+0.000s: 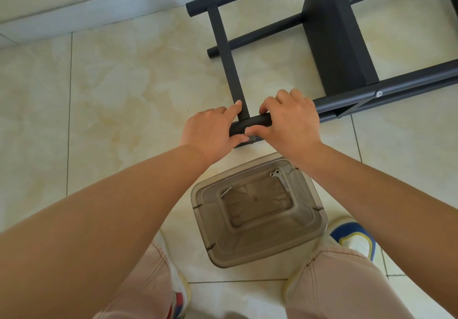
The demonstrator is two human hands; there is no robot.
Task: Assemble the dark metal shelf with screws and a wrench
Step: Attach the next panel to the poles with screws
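The dark metal shelf [339, 43] lies on its side on the tiled floor, legs pointing toward the wall. Both hands meet at the near end of its closest round leg [255, 122]. My left hand [213, 130] holds the leg's tip, index finger stretched along the flat crossbar [228, 60], thumb under the tube. My right hand [292, 120] grips the same tube from above, thumb meeting the left thumb. A silver screw head [378, 93] shows farther along that leg. A flat wrench [281, 178] and a loose screw [226, 191] lie in the container below.
A clear brownish plastic container [319, 209] stands on the floor between my feet, just under my wrists. A grey skirting board [86, 11] runs along the wall at the upper left. My shoes [354, 237] flank the container.
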